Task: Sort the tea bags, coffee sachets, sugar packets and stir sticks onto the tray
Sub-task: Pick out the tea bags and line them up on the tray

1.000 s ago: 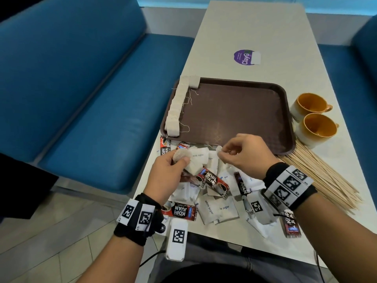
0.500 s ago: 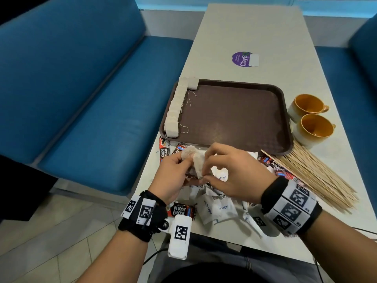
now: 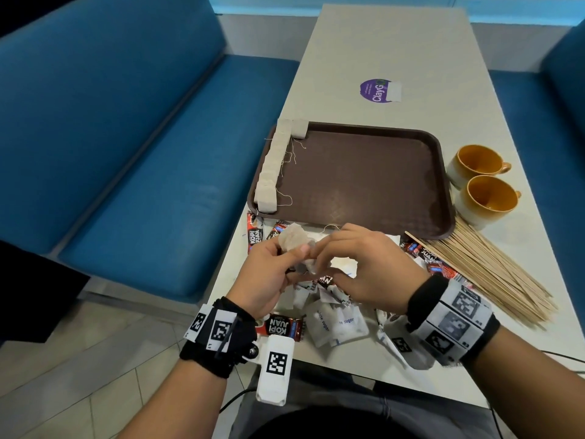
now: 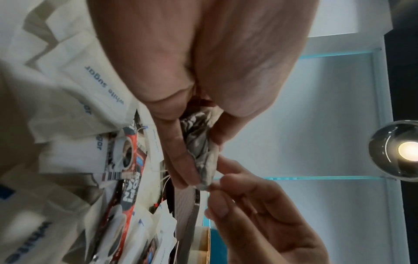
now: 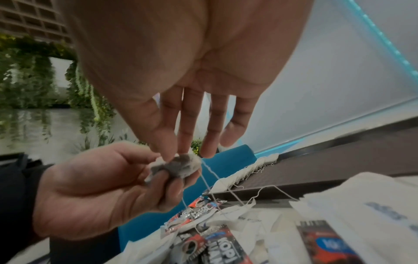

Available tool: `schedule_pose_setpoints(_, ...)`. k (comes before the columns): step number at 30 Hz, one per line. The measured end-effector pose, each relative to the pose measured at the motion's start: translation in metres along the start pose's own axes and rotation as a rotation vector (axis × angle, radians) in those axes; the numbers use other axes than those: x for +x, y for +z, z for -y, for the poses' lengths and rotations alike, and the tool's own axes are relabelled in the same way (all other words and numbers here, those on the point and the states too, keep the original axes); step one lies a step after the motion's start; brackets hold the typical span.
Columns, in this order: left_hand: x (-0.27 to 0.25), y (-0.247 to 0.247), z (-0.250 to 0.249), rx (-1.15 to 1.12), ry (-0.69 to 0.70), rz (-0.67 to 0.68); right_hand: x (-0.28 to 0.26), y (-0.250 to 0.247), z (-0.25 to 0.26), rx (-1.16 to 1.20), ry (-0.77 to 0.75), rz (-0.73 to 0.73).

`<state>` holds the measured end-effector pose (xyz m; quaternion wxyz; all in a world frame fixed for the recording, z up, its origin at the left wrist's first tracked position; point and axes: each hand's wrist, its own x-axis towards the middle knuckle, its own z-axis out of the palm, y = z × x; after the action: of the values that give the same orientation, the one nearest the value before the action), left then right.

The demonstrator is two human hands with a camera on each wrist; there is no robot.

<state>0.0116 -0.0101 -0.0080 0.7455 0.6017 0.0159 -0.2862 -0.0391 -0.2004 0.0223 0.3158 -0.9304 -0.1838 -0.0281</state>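
Observation:
My left hand (image 3: 294, 253) grips a crumpled tea bag (image 3: 292, 240) between thumb and fingers, above the pile at the table's near edge. My right hand (image 3: 323, 248) meets it, thumb and forefinger pinching the same tea bag (image 5: 178, 166), whose string (image 5: 210, 171) hangs down to the pile. The brown tray (image 3: 364, 185) lies just beyond, with a row of tea bags (image 3: 272, 166) along its left rim. Coffee sachets (image 3: 283, 326) and sugar packets (image 3: 335, 324) lie mixed under my hands. A heap of wooden stir sticks (image 3: 487, 274) lies to the right.
Two orange-lined cups (image 3: 474, 163) (image 3: 489, 198) stand right of the tray. A purple sticker (image 3: 378, 90) sits on the far tabletop. A blue bench (image 3: 158, 153) runs along the table's left side, close to the tray's edge.
My right hand has come left from a spot apart and now meets the left hand at the tea bag. The left hand has stayed above the pile.

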Motion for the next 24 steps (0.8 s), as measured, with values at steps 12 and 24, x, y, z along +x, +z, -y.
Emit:
schedule_pose_setpoints(12,0.001,-0.063,-0.013,0.822,0.129,-0.064,0.033,-0.001,-0.024,-0.161,0.417,0.21)
schedule_pose_setpoints(24,-0.003,-0.049,-0.001,1.181,0.12,0.165,0.03,0.015,-0.021,-0.426,0.404,0.37)
